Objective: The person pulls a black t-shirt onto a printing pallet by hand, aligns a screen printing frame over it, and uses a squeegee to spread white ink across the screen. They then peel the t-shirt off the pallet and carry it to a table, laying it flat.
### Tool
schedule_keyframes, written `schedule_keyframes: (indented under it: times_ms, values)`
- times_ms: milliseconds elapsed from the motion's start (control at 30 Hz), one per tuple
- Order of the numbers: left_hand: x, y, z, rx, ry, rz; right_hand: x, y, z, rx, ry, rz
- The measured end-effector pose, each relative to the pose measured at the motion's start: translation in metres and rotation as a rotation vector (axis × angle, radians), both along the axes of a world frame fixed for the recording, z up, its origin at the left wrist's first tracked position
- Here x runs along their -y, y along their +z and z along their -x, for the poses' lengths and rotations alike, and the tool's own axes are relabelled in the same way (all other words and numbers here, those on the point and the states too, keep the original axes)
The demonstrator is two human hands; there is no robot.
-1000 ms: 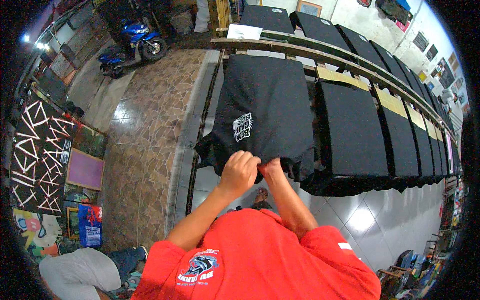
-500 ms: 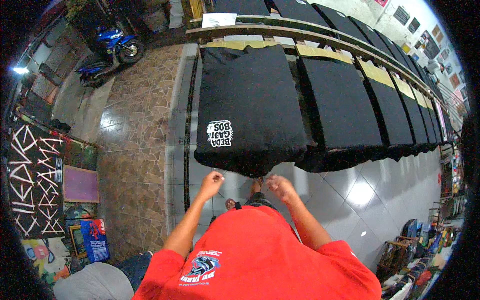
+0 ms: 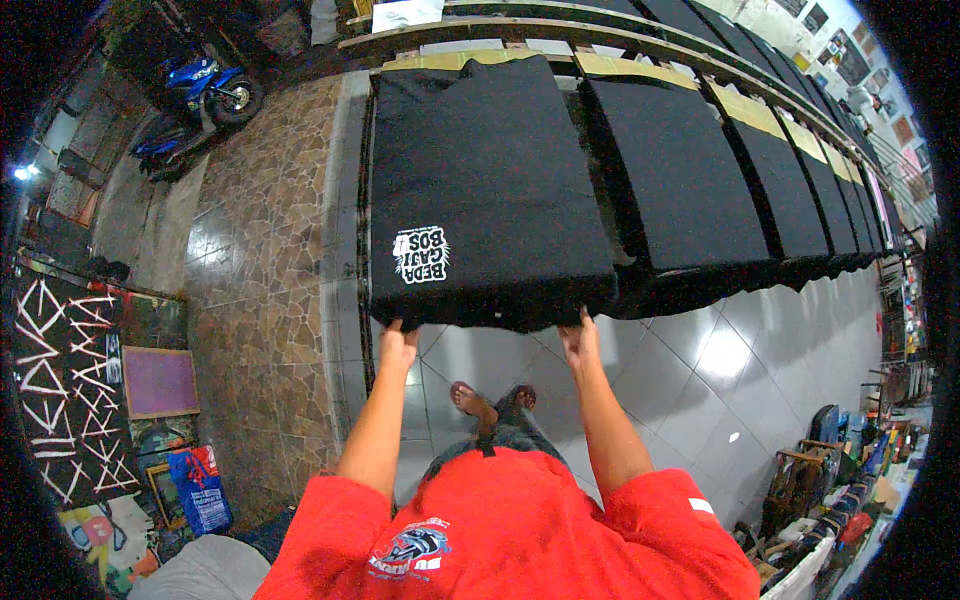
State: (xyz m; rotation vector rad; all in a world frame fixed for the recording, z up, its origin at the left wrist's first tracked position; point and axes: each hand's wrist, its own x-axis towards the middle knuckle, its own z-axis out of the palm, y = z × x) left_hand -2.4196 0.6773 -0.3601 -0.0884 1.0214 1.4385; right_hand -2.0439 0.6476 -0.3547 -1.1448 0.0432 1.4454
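Observation:
Directly in front of me a black T-shirt [image 3: 490, 180] with a small white print [image 3: 421, 255] is stretched flat over a board, its hem hanging off the near edge. My left hand [image 3: 398, 347] is closed on the left end of that hem, below the print. At the hem's right end, my right hand [image 3: 580, 342] grips the cloth with the thumb in front. The other fingers of both hands are partly hidden by the cloth.
Several more black shirts on boards [image 3: 685, 170] run off to the right beside a long rail [image 3: 560, 28]. A blue motorbike [image 3: 210, 95] is parked at far left on the paving. Crowded shelves [image 3: 810, 500] stand at lower right, a blue bag [image 3: 200, 488] at lower left.
Both hands have moved forward and apart, from empty pinched poses below the shirt to a hold on its hem. The hem is now pulled straighter. The view has shifted slightly.

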Motion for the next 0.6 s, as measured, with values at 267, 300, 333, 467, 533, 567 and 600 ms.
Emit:
schedule_keyframes:
  times_ms: [267, 300, 333, 467, 533, 567, 600]
  values:
    - [0.163, 0.192, 0.006, -0.822, -0.054, -0.203, 0.167, 0.14, -0.032, 0.711, -0.116, 0.006]
    - [0.17, 0.238, 0.0, -0.967, -0.008, -0.27, 0.173, 0.184, -0.032, 0.677, -0.151, -0.176]
    - [0.176, 0.274, -0.005, -1.112, 0.036, -0.336, 0.175, 0.21, -0.041, 1.006, -0.177, -0.174]
    - [0.213, 0.363, 0.044, -1.734, -0.061, -0.582, 0.192, 0.313, -0.099, 1.077, -0.342, -0.344]
    - [0.229, 0.395, 0.056, -1.672, 0.056, -0.798, 0.212, 0.352, -0.136, 1.344, -0.249, -0.561]
    - [0.23, 0.414, 0.043, -1.593, 0.087, -0.939, 0.216, 0.384, -0.125, 1.299, -0.321, -0.649]
    - [0.229, 0.428, 0.043, -1.532, -0.07, -1.054, 0.22, 0.407, -0.114, 1.265, -0.4, -0.739]
